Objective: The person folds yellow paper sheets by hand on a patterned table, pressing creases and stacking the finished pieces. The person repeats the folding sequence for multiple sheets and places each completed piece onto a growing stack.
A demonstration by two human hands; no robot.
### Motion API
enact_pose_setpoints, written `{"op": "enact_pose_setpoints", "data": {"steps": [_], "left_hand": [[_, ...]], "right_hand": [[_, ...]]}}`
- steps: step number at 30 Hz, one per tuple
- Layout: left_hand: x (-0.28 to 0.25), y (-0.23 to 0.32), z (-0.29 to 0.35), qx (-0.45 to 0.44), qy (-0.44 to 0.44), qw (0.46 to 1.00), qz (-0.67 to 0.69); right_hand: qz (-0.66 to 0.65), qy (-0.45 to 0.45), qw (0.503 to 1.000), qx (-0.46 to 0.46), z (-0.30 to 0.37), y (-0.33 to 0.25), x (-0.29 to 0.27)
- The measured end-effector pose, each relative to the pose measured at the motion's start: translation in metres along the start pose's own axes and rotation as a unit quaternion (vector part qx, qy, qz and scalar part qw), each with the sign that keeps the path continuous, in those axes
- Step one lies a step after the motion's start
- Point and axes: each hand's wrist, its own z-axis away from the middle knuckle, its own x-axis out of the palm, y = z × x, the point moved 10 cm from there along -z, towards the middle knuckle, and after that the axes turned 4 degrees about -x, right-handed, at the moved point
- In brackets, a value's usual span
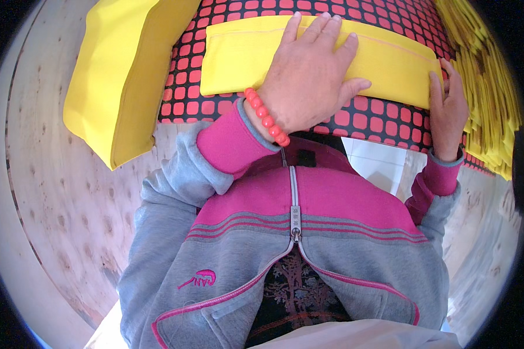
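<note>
Hand, left: lay palm down on the cloth, fingers a bit apart, gripping nothing.
Hand, right: touched the cloth's right end; I couldn't see if it pinched.
Cloth: lay near the mat's front edge.
Room: bare mat showed left; a yellow pile sat close on the right.

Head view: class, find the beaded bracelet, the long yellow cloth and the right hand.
Beaded bracelet (268, 121), head view, middle beads.
Long yellow cloth (393, 68), head view, right half.
Right hand (449, 110), head view, middle.
</note>
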Motion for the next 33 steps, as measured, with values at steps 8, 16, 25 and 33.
{"op": "enact_pose_setpoints", "data": {"steps": [8, 16, 25, 33], "left_hand": [[0.013, -0.006, 0.001, -0.008, -0.038, 0.999, -0.003], [0.010, -0.001, 0.000, -0.004, -0.028, 1.000, -0.006], [0.010, -0.003, -0.003, -0.029, -0.057, 0.998, 0.011], [0.012, 0.003, 0.000, -0.011, -0.041, 0.998, -0.038]], "right_hand": [[-0.006, 0.064, 0.995, -0.077, 0.005, -0.014, -0.007], [-0.015, 0.100, 0.969, -0.225, 0.040, -0.098, -0.017], [-0.120, -0.028, 0.958, -0.259, 0.060, -0.143, 0.012], [0.026, 0.050, 0.980, -0.193, 0.058, -0.104, -0.016]]}}
